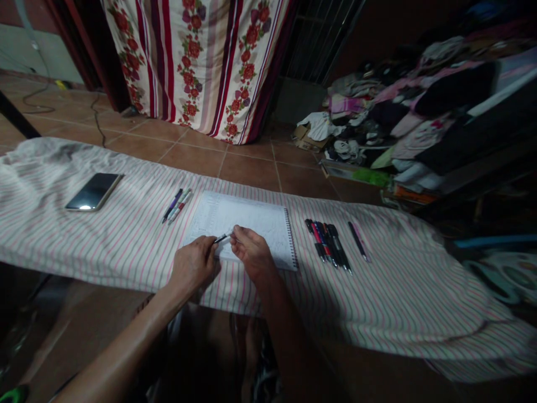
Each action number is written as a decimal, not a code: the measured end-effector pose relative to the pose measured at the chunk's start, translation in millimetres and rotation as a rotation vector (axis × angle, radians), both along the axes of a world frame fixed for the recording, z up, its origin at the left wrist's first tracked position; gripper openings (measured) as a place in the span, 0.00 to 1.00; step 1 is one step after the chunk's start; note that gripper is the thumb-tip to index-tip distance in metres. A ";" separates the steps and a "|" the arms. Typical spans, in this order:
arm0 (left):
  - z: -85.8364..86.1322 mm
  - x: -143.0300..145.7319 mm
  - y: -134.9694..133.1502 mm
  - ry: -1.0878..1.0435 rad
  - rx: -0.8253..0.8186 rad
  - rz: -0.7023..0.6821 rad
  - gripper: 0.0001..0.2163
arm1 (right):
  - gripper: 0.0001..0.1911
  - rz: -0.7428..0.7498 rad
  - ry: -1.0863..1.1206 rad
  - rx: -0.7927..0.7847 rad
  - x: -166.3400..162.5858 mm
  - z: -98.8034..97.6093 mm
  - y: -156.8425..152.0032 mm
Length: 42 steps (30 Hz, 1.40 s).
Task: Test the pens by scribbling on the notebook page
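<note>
Over a spiral notebook [268,221] with writing on its open page, both hands hold a slim pen [222,238]. My left hand [193,262] grips its dark end with closed fingers. The lighter end sits in the fingertips of my right hand [253,253], which are pinched together. Whether the pen is whole or in parts I cannot tell. Left of the notebook lie a few pens [178,206], purple and white with red among them. To its right is a row of several black, red and blue pens [329,243], and beside it a black pen [357,239] and a pink one.
A phone [94,191] lies at the left on the striped cloth [138,235] covering the low table. Beyond are a tiled floor [247,168] and a flowered curtain [205,67]. Clothes [377,112] are heaped at the back right.
</note>
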<state>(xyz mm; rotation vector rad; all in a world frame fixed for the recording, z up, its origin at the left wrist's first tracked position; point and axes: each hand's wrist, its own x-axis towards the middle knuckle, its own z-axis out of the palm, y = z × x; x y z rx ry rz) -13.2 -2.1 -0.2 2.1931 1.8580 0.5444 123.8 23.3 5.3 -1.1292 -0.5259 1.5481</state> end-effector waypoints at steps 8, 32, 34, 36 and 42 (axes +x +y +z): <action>0.7 -0.9 0.5 -0.014 -0.004 0.018 0.14 | 0.24 0.019 0.015 0.017 2.2 1.2 -1.1; 2.8 2.3 -0.5 0.046 -0.052 0.017 0.14 | 0.17 -0.020 -0.003 0.028 6.8 -1.7 3.7; 3.3 2.9 -1.1 0.044 -0.054 0.022 0.14 | 0.17 -0.038 -0.007 0.039 7.8 -3.4 5.1; 3.5 3.2 -1.4 0.039 -0.058 0.021 0.14 | 0.17 -0.054 -0.012 0.038 8.6 -4.6 6.3; 2.1 2.9 -0.4 0.044 -0.069 0.012 0.15 | 0.16 -0.094 -0.023 0.024 11.3 -4.4 8.8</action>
